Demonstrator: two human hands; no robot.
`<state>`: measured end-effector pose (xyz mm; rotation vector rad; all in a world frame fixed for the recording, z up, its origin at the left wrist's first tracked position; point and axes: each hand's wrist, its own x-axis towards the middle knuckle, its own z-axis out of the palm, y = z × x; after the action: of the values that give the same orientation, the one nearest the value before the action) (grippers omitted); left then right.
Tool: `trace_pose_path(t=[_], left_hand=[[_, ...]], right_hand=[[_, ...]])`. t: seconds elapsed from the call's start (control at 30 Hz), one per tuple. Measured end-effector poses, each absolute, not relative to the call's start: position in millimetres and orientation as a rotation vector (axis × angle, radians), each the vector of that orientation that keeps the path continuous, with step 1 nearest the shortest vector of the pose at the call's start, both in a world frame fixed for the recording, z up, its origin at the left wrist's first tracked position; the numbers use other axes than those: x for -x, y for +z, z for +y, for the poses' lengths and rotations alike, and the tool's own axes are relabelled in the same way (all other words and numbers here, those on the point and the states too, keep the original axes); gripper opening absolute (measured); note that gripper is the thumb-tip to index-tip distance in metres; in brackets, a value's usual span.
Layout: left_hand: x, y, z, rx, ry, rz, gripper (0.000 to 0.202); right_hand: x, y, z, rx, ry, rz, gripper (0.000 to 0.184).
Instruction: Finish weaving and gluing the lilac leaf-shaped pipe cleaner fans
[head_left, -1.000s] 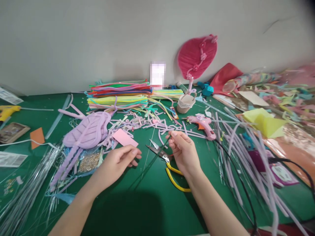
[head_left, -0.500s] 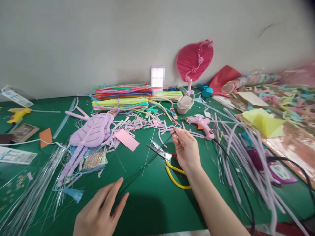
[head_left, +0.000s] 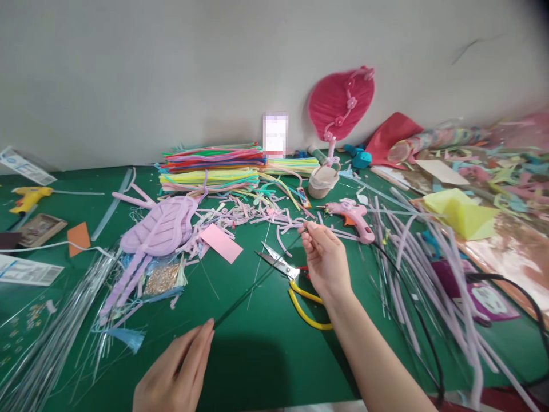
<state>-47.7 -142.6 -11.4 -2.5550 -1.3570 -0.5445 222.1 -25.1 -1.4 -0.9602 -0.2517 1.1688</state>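
A thin dark wire (head_left: 257, 281) runs slantwise between my two hands above the green table. Its upper end is pinched between thumb and fingers of my right hand (head_left: 326, 257), beside the scissors. My left hand (head_left: 178, 363), low at the front, has its fingers pressed together around the lower end. Partly under the wire lie scissors (head_left: 310, 324) with yellow handles, blades spread. Left of them are a pink card (head_left: 221, 243) and a lilac leaf-shaped piece (head_left: 158, 226) made of fuzzy stems.
Behind lie bundles of coloured pipe cleaners (head_left: 210, 180), lilac scraps and a small pail (head_left: 323, 182). A pink glue gun (head_left: 351, 217) with a black cord sits to the right, near long lilac stems (head_left: 403, 286). Metal wires (head_left: 64, 326) and a yellow glue gun (head_left: 31, 198) are leftward.
The fingers of my left hand have closed together at the wire's lower end, after being spread apart. My right hand keeps its pinch almost unmoved.
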Motion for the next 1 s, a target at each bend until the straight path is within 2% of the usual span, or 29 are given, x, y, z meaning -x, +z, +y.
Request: trace_pose_path(t=[0.57, 0.63, 0.83, 1.0], left_hand=[[55, -12, -141, 2.615, -0.566, -1.327, 0.027], [52, -13, -141, 2.584, -0.604, -1.446, 0.021], [29, 2, -121, 2.794, -0.83, -1.799, 0.026], [-13, 28, -61, 3.153, -1.007, -2.574, 0.028]], right_hand=[[-220, 1, -27, 0.947, 1.2, -0.266, 0.019], [-219, 2, -27, 0.949, 1.206, -0.269, 0.017], [-204, 3, -33, 0.948, 1.306, -0.313, 0.016], [-189, 2, -41, 0.946, 1.438, -0.392, 0.015]])
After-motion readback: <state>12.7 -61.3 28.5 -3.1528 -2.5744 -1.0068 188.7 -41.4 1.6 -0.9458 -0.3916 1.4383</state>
